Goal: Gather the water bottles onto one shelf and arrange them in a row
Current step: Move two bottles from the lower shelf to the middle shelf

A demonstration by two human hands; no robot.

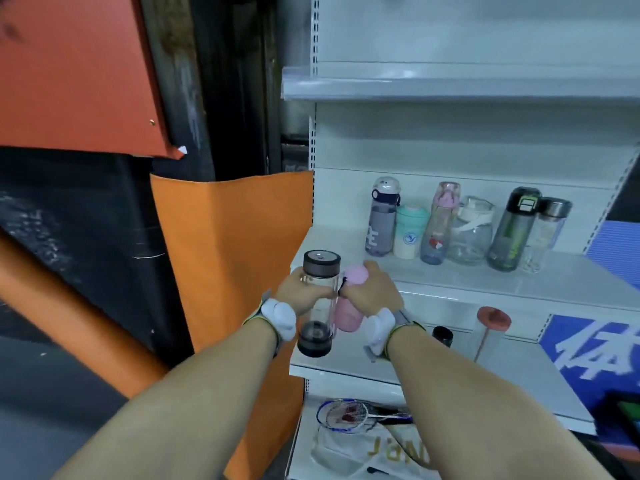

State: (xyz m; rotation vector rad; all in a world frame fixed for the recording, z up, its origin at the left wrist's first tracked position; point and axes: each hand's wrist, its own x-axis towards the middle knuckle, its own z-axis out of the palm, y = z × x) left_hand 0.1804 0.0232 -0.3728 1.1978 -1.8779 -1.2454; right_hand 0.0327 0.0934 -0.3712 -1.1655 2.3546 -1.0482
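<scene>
A clear bottle [319, 303] with dark grey cap and base sits beside a pink bottle [350, 306]. Behind them on the white shelf [571, 275]: a mint-lidded cup [410, 232] and a green-striped grey bottle [512, 230].

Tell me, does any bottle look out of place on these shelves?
Yes. Six bottles already stand in a row on the middle shelf, but a clear tumbler with a red lid and a small black bottle stand one shelf lower. The left hand grips a clear bottle; the right hand grips a pink bottle.
</scene>
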